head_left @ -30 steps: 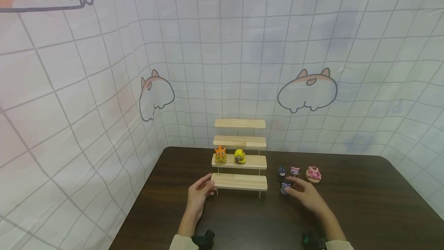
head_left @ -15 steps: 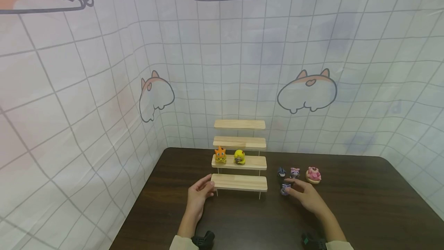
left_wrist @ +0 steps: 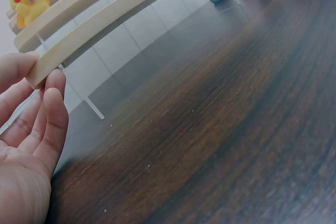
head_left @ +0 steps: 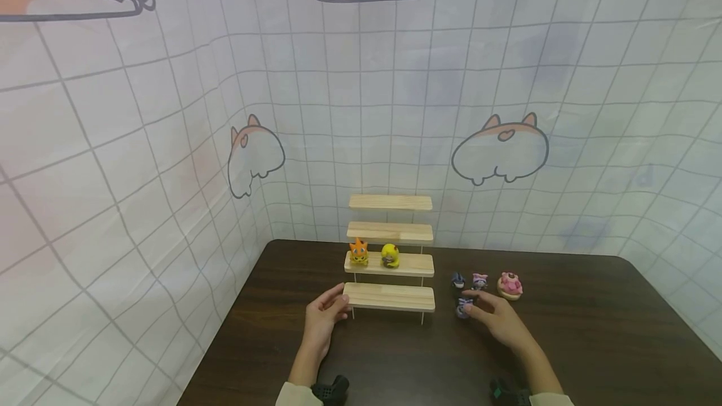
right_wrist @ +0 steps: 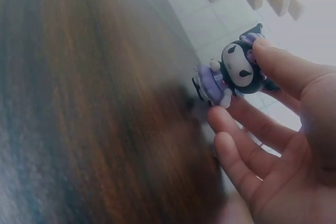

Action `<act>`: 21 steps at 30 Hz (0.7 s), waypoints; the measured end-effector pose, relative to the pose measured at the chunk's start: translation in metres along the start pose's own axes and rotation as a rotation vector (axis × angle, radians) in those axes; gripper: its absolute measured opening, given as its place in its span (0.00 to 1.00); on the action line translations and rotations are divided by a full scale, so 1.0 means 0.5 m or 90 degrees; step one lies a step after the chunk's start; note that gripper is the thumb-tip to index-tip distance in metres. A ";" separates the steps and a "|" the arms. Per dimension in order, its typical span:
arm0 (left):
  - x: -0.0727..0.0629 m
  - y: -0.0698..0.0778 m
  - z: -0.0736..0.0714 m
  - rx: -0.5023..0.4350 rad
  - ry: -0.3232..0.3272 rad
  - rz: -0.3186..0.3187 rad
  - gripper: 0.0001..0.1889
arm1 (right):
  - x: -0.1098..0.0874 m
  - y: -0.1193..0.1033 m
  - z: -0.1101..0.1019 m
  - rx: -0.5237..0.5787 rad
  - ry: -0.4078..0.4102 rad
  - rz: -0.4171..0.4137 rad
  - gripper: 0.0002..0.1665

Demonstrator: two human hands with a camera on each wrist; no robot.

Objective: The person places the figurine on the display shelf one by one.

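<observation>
A four-tier wooden display stand [head_left: 389, 296] is upright at the middle of the table. My left hand [head_left: 323, 317] pinches the left end of its lowest shelf between thumb and fingers. To the right of the stand, my right hand [head_left: 499, 318] pinches a small figurine [right_wrist: 240, 69] by its head, with thumb and fingertips. The figurine has a black hood, a white face and a purple dress. An orange-and-yellow figurine [head_left: 358, 252] and a yellow figurine [head_left: 390, 255] sit on the second shelf from the bottom.
Behind my right hand stand a dark blue figurine [head_left: 458, 280], a pink-and-purple figurine [head_left: 479, 281] and a pink figurine on a tan base [head_left: 510, 285]. The dark wood table [head_left: 395, 362] meets a grid-patterned curtain [head_left: 361, 111] at the back and sides.
</observation>
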State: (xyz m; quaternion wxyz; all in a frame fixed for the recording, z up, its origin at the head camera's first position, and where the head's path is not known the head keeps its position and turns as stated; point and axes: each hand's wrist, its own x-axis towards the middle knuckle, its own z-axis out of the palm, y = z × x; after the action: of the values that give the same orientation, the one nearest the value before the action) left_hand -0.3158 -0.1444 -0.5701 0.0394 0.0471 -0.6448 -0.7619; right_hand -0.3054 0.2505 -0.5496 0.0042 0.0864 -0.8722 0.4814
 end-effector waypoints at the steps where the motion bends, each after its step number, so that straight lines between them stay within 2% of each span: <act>1: 0.000 0.000 0.000 0.000 -0.001 0.001 0.23 | 0.000 -0.001 0.000 0.002 0.004 0.001 0.27; 8: -0.001 0.001 -0.002 -0.006 -0.008 0.004 0.23 | 0.002 -0.011 -0.004 0.044 0.004 0.024 0.29; 13: -0.001 0.002 -0.002 -0.007 -0.012 0.006 0.24 | 0.003 -0.020 -0.008 0.043 0.012 0.024 0.28; 21: -0.002 0.000 -0.001 -0.002 -0.010 0.006 0.25 | 0.001 -0.040 -0.015 0.040 0.033 -0.015 0.25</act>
State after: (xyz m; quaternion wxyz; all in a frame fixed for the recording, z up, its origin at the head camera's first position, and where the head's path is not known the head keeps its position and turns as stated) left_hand -0.3145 -0.1446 -0.5700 0.0380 0.0378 -0.6440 -0.7631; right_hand -0.3036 0.2465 -0.5288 0.0294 0.0844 -0.8550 0.5109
